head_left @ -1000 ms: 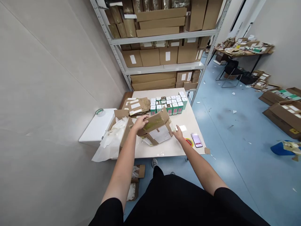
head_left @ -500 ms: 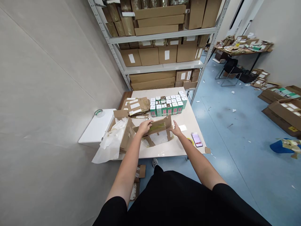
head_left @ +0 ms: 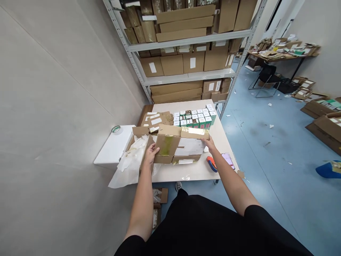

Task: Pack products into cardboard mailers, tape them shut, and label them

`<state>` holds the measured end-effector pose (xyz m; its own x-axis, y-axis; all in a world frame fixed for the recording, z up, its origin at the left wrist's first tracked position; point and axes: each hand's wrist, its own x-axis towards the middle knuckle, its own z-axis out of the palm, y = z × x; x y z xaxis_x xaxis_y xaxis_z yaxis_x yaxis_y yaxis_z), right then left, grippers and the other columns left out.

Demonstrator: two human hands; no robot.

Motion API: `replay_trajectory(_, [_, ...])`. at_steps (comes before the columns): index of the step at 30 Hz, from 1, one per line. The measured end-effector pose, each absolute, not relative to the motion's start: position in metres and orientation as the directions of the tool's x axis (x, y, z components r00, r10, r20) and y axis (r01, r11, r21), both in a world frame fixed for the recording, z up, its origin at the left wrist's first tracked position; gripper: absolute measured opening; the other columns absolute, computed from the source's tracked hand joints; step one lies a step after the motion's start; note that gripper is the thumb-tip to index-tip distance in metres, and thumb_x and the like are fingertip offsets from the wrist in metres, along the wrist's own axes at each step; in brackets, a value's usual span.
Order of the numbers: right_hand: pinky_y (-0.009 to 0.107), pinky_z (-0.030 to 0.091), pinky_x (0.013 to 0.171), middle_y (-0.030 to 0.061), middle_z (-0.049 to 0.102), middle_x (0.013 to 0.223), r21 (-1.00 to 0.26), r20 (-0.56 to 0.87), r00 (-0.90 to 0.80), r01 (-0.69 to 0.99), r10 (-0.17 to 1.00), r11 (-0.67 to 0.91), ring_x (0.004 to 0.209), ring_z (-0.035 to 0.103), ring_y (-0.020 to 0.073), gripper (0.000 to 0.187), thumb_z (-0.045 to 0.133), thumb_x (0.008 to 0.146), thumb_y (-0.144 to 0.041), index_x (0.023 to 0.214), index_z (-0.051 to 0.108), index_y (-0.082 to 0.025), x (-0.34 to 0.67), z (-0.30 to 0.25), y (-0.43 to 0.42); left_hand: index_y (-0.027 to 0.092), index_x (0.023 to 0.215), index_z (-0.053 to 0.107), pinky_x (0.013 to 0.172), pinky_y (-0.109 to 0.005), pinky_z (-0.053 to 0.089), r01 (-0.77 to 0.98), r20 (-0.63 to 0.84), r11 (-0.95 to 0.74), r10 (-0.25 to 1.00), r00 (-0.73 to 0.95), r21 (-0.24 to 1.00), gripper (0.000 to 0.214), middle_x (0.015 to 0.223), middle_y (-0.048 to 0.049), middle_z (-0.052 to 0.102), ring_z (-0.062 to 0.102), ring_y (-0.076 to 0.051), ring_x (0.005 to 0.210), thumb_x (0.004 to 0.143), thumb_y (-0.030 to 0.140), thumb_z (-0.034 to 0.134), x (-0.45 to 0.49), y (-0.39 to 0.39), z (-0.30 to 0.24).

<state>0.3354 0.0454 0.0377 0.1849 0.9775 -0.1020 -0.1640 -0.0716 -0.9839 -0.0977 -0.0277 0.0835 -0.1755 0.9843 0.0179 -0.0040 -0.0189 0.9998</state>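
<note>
Both hands hold a cardboard box (head_left: 166,144) above the table, tilted toward me. Tape strips and a large white label cover parts of its surface. My left hand (head_left: 151,153) grips its left edge, fingers closed. At the opposite end, my right hand (head_left: 209,143) is closed on the right edge. Behind it stand several small green-and-white boxes (head_left: 201,122) in rows, their lower parts partly hidden. Close to my right forearm lie an orange-and-blue tape dispenser (head_left: 211,164) and a phone (head_left: 228,160).
Left of the table, an open carton (head_left: 150,142) overflows with white wrapping sheets (head_left: 130,158). Flattened cardboard (head_left: 157,120) is piled at the back left. A tape roll (head_left: 115,129) rests on a white box (head_left: 113,147). A loaded shelf rack (head_left: 186,77) stands behind the table (head_left: 183,174).
The cardboard box has been turned and raised, so its broad labelled side now shows. My left hand moved left and down to its edge; my right hand moved right. The orange-and-blue dispenser has come into view.
</note>
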Motion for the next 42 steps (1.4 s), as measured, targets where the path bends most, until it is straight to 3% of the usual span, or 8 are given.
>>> replay_trajectory(5, [0.045,0.052,0.103,0.0061,0.074,0.121,-0.956,-0.07,0.142,-0.294,0.987,-0.026,0.113,0.066,0.0284,0.076,0.084,0.058,-0.035,0.13,0.06,-0.027,0.331,0.053,0.049,0.02,0.122,0.063,0.11,-0.052,0.049,-0.011,-0.007,0.005,0.971,-0.238,1.0,0.061,0.124,-0.0127,0.073,0.068,-0.03,0.118,0.07,0.045,0.085,-0.1,-0.034,0.063])
replay_trajectory(9, [0.043,0.05,0.101,0.0066,0.073,0.118,-0.982,-0.057,0.126,-0.185,0.99,-0.033,0.111,0.064,0.0272,0.063,0.078,0.06,-0.036,0.119,0.059,-0.026,0.324,0.037,0.035,0.02,0.12,0.062,0.11,-0.054,0.05,0.056,-0.076,0.095,0.96,-0.271,0.994,0.06,0.124,-0.0138,0.073,0.068,-0.032,0.118,0.067,0.033,0.086,-0.088,-0.043,0.032])
replay_trajectory(12, [0.044,0.05,0.099,0.006,0.072,0.111,-0.986,-0.145,0.13,-0.105,0.981,-0.132,0.105,0.065,0.0272,0.06,0.077,0.057,-0.039,0.111,0.057,-0.024,0.319,0.013,0.016,0.021,0.12,0.06,0.109,-0.054,0.05,0.1,-0.146,0.187,0.934,-0.326,0.977,0.06,0.124,-0.0143,0.072,0.068,-0.032,0.12,0.066,0.022,0.085,-0.073,-0.056,0.004])
replay_trajectory(17, [0.043,0.051,0.099,0.005,0.072,0.111,-0.976,-0.208,0.085,-0.081,0.974,-0.201,0.107,0.065,0.0264,0.06,0.076,0.064,-0.047,0.115,0.057,-0.025,0.309,-0.005,-0.006,0.023,0.123,0.058,0.111,-0.051,0.049,0.112,-0.164,0.214,0.923,-0.348,0.97,0.063,0.126,-0.0129,0.07,0.066,-0.03,0.123,0.065,0.015,0.082,-0.062,-0.078,-0.027])
replay_trajectory(26, [0.04,0.049,0.101,0.0072,0.069,0.13,-0.97,-0.215,0.059,-0.126,0.975,-0.207,0.123,0.06,0.0291,0.056,0.071,0.079,-0.064,0.12,0.061,-0.026,0.296,0.028,-0.013,0.027,0.137,0.051,0.116,-0.049,0.044,0.03,-0.2,0.212,0.953,-0.229,0.977,0.081,0.142,-0.0126,0.059,0.054,-0.031,0.137,0.063,0.018,0.084,-0.044,-0.115,-0.026])
replay_trajectory(33, [0.041,0.048,0.1,0.0057,0.073,0.105,-0.986,-0.168,0.063,0.011,0.984,-0.169,0.11,0.062,0.0294,0.051,0.069,0.078,-0.071,0.099,0.07,-0.024,0.298,0.028,-0.016,0.029,0.149,0.041,0.114,-0.045,0.046,0.04,-0.202,0.214,0.957,-0.207,0.976,0.094,0.152,-0.0121,0.052,0.049,-0.029,0.143,0.064,0.01,0.074,-0.033,-0.117,-0.018])
replay_trajectory(36, [0.042,0.048,0.102,0.0066,0.073,0.108,-0.985,-0.165,0.047,0.032,0.985,-0.167,0.112,0.062,0.0307,0.051,0.072,0.076,-0.064,0.108,0.072,-0.024,0.3,0.027,-0.012,0.028,0.151,0.041,0.112,-0.044,0.047,0.045,-0.175,0.186,0.969,-0.176,0.982,0.095,0.154,-0.0121,0.051,0.049,-0.029,0.142,0.063,0.01,0.07,-0.032,-0.109,-0.013])
replay_trajectory(42, [0.046,0.048,0.107,0.0053,0.067,0.136,-0.997,-0.081,0.021,0.018,0.996,-0.082,0.128,0.058,0.0316,0.056,0.067,0.075,-0.046,0.128,0.07,-0.029,0.307,0.025,-0.004,0.027,0.151,0.043,0.108,-0.042,0.051,0.068,-0.173,0.188,0.968,-0.182,0.98,0.088,0.148,-0.0098,0.057,0.055,-0.028,0.136,0.067,0.015,0.066,-0.03,-0.102,-0.01])
